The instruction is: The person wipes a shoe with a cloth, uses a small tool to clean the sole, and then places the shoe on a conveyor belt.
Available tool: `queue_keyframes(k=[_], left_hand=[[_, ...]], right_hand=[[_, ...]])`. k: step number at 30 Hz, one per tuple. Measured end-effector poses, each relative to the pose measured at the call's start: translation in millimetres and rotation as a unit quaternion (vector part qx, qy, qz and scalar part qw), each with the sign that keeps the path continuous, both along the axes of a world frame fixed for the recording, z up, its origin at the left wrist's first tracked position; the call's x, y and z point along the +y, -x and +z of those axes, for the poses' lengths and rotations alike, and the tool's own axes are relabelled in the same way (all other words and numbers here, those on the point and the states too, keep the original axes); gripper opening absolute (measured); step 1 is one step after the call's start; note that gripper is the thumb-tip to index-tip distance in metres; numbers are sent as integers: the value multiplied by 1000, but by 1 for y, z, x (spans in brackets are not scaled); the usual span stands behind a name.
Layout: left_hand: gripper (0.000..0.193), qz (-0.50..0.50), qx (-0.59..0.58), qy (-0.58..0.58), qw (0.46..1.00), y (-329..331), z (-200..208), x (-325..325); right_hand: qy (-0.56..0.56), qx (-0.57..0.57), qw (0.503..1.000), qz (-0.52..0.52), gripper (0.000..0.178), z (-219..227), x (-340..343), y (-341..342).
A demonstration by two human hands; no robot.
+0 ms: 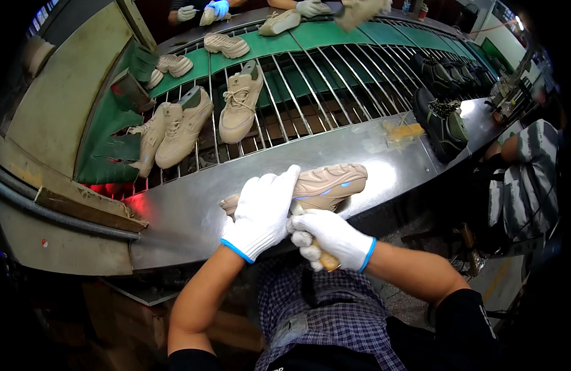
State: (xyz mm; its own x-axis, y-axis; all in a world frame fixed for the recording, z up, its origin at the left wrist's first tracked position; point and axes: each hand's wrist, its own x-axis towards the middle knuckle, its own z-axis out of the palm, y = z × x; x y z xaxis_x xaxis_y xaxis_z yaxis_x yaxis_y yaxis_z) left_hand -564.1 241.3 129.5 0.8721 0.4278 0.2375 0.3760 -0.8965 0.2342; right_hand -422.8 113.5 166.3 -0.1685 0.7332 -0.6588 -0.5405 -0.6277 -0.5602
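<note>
So I'm looking down through the head cam, and I'm reading this as an edge-work step: I'm guessing the tan sneaker is getting worked near where its sole is meeting the upper, using a wooden-handled tool. The tool's tip is hiding around the fingers and sneaker, so I can't tell exactly what it's doing. My gloved left hand is lying across the sneaker toward its left end, fingers close together, steadying it from above. My gloved right hand is curling narrowly around the tool's handle, sitting just beside the sneaker's near side.

The sneaker itself is lying tipped over with its sole mostly up, over the front of the steel bench, sticking out to the right past my left hand. I can't tell whether it's touching the metal. As I'm judging it, the next move is calling for a firm left-hand hold and small, controlled strokes, since slipping would be risking a scuffed upper.
</note>
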Motion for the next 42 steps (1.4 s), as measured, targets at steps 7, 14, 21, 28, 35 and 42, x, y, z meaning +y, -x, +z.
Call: queue_keyframes(k=[7, 14, 21, 28, 35, 42], left_hand=[[99, 1, -24, 41, 999, 4, 8, -6], [110, -3, -59, 30, 998, 4, 3, -6], [106, -4, -69, 16, 997, 1, -2, -4], [105, 265, -259, -26, 928, 92, -33, -67], [103, 308, -62, 135, 940, 85, -92, -81], [90, 246, -470, 210, 821, 44, 15, -55]], right_hand=[[-36, -149, 979, -135, 26, -13, -26, 27], [-218, -611, 758, 68, 25, 24, -56, -51], [-280, -726, 422, 465, 36, 27, 18, -31], [-292, -779, 526, 177, 56, 36, -6, -77], [-156, -811, 540, 161, 82, 2, 5, -86], [-206, -722, 657, 73, 90, -57, 24, -104]])
